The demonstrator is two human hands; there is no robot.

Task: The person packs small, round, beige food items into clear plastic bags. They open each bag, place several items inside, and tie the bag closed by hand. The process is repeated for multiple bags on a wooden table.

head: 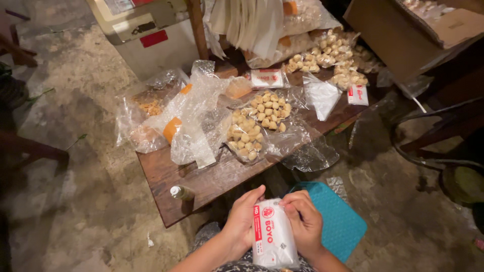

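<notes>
Both my hands hold a stack of small white plastic bags with red print (274, 235) low in the view, over my lap. My left hand (242, 221) grips its left edge and my right hand (304, 221) its right edge, fingers curled at the top. Just beyond them stands a low wooden table (201, 179) with open clear bags of round pale snack balls (256, 126) in the middle. More of the printed white bags (266, 78) lie further back on the table.
A large clear bag with orange pieces (171, 118) lies at table left. Filled snack bags (333, 63) pile at the back right. A small bottle (180, 192) stands at the table's near edge. A teal cushion (340, 221), cardboard box (408, 35) and white machine (146, 35) surround.
</notes>
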